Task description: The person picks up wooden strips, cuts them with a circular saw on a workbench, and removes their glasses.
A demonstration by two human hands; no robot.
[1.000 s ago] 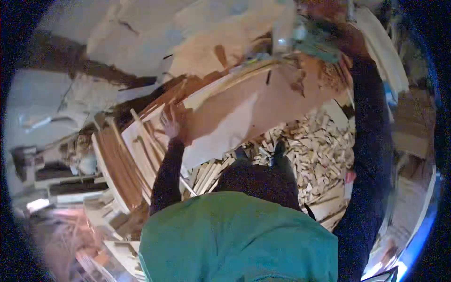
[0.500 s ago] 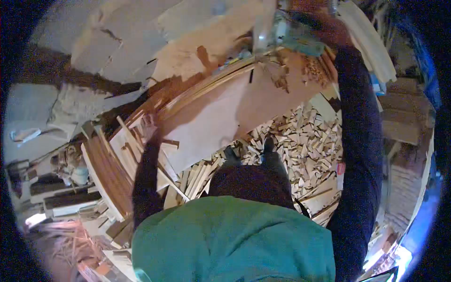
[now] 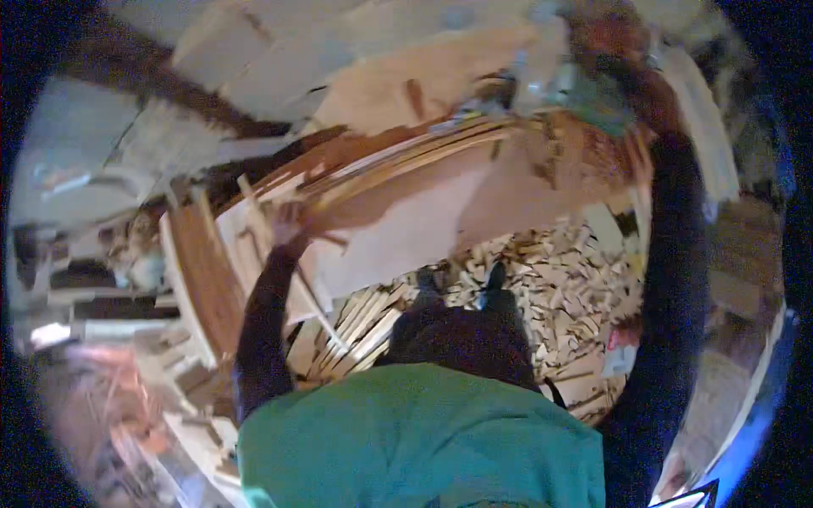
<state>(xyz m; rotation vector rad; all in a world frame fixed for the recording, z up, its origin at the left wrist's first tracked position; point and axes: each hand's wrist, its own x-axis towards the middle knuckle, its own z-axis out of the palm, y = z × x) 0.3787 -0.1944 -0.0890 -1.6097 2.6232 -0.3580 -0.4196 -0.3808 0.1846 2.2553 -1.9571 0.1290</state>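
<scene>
My left hand (image 3: 290, 222) is at the left end of a long pale board (image 3: 381, 241), close to several thin wood strips (image 3: 406, 161) along its far edge. Motion blur hides how its fingers are set. Far off at the upper right, my right hand (image 3: 654, 100) is next to a grey-green object (image 3: 600, 103) that looks like part of a tool or machine. Its fingers are smeared, so any grip there is unclear. A reddish-brown shape (image 3: 614, 34) sits just beyond that hand.
Many small wood offcuts (image 3: 567, 279) cover the floor around my feet. Longer slats (image 3: 360, 326) lie in front of my legs. A brown plank (image 3: 203, 275) leans at the left, and a pale beam (image 3: 699, 118) stands at the right. Blue sheeting (image 3: 758, 406) borders the right edge.
The head view has turned, so the board, wood strips and both hands appear farther right. My right hand also shows slightly lower, still beside the grey-green object. My left hand stays by the board's left end.
</scene>
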